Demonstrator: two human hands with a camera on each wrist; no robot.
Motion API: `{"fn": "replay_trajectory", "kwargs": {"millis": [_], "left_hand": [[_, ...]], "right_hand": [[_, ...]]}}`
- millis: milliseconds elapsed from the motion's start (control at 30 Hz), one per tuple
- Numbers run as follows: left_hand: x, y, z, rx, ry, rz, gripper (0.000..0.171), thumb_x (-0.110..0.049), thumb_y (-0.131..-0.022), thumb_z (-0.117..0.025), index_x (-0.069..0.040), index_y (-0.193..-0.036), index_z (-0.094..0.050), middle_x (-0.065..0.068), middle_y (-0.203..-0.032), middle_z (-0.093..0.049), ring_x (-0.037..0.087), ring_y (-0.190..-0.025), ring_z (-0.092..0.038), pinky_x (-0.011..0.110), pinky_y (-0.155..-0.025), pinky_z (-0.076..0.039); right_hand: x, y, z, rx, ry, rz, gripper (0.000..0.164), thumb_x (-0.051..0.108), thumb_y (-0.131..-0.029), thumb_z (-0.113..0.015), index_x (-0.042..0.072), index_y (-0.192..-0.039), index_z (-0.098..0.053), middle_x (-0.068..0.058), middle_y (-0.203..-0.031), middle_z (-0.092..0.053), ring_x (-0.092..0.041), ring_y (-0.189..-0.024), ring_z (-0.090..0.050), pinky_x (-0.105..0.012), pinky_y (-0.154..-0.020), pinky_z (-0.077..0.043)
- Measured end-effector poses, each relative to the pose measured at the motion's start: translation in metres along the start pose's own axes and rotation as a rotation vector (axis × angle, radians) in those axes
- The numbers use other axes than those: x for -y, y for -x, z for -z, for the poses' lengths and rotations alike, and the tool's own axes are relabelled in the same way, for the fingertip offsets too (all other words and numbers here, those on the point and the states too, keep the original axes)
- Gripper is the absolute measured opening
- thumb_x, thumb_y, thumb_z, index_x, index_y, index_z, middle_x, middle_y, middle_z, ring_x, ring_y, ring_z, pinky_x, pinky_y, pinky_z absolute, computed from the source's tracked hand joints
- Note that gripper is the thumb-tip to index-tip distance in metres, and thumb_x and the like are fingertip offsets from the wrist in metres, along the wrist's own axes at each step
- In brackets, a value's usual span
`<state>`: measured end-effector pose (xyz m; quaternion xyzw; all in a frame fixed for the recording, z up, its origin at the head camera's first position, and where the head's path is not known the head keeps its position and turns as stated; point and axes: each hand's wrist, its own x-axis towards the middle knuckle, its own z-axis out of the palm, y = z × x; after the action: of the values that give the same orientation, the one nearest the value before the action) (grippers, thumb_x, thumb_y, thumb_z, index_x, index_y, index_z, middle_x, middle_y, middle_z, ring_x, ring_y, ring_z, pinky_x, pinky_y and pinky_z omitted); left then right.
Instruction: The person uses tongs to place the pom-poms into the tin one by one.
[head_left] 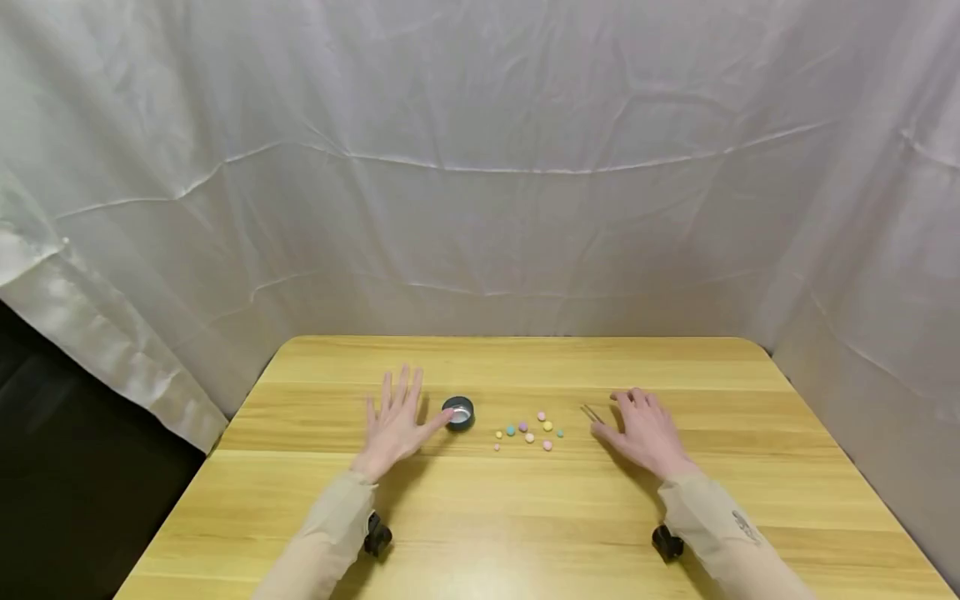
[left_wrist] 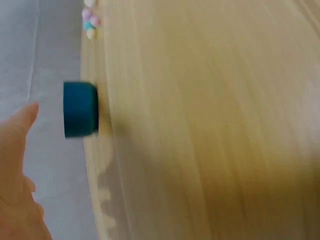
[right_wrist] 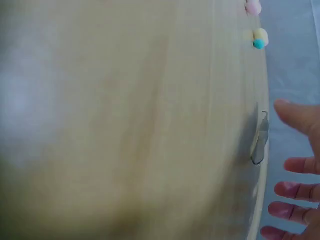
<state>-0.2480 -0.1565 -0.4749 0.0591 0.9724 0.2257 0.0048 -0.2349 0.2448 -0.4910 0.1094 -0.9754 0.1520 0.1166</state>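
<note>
A small dark teal round bowl with a silvery inside stands left of the middle of the table. My left hand is spread beside it, fingers straight, and the thumb overlaps the bowl's rim in the head view. From the left wrist, the thumb tip shows apart from the teal bowl. On the right, my right hand hovers over metal tweezers, which it partly hides. The right wrist view shows the tweezers lying on the table, with loosely extended fingers off to their side, holding nothing.
Several small pastel balls in pink, yellow, teal and purple lie scattered between the bowl and the tweezers. The wooden table has rounded far corners. Pale curtains hang behind it and along the sides.
</note>
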Motion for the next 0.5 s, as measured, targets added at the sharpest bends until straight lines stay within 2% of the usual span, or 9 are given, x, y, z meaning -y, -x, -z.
{"fn": "replay_trajectory", "kwargs": {"millis": [100,200,367,500], "left_hand": [[-0.006,-0.004,-0.005,0.022,0.113,-0.05,0.104,-0.063,-0.091,-0.061,-0.014,-0.163,-0.005,0.012,-0.171,0.0,0.039,-0.158,0.007,0.068,-0.125,0.001],[-0.008,-0.007,-0.011,0.034,0.24,-0.107,0.103,-0.052,-0.088,-0.073,-0.008,-0.162,-0.017,0.02,-0.168,-0.016,0.044,-0.156,-0.011,0.067,-0.125,-0.012],[-0.008,-0.01,-0.021,0.066,0.446,-0.149,0.092,-0.031,-0.083,-0.083,-0.001,-0.155,-0.033,0.026,-0.156,-0.038,0.045,-0.143,-0.039,0.064,-0.116,-0.036],[-0.008,-0.014,-0.026,0.04,0.519,-0.173,0.084,-0.02,-0.081,-0.086,0.002,-0.148,-0.041,0.026,-0.145,-0.05,0.043,-0.129,-0.053,0.06,-0.108,-0.045]], "right_hand": [[-0.001,-0.004,-0.004,0.009,-0.031,0.013,0.052,0.04,-0.089,-0.075,-0.003,-0.116,-0.063,-0.019,-0.104,-0.064,-0.034,-0.09,-0.06,-0.051,-0.078,-0.052],[-0.003,-0.008,-0.008,0.046,-0.071,0.007,0.041,0.035,-0.089,-0.077,-0.001,-0.105,-0.064,-0.013,-0.094,-0.063,-0.023,-0.078,-0.057,-0.041,-0.069,-0.05],[-0.003,-0.013,-0.011,0.108,-0.147,-0.013,0.029,0.028,-0.09,-0.077,0.003,-0.096,-0.063,-0.009,-0.09,-0.062,-0.017,-0.073,-0.052,-0.031,-0.064,-0.045],[-0.003,-0.016,-0.012,0.131,-0.183,-0.023,0.022,0.023,-0.091,-0.075,0.004,-0.092,-0.064,-0.008,-0.089,-0.061,-0.017,-0.073,-0.051,-0.029,-0.063,-0.044]]}}
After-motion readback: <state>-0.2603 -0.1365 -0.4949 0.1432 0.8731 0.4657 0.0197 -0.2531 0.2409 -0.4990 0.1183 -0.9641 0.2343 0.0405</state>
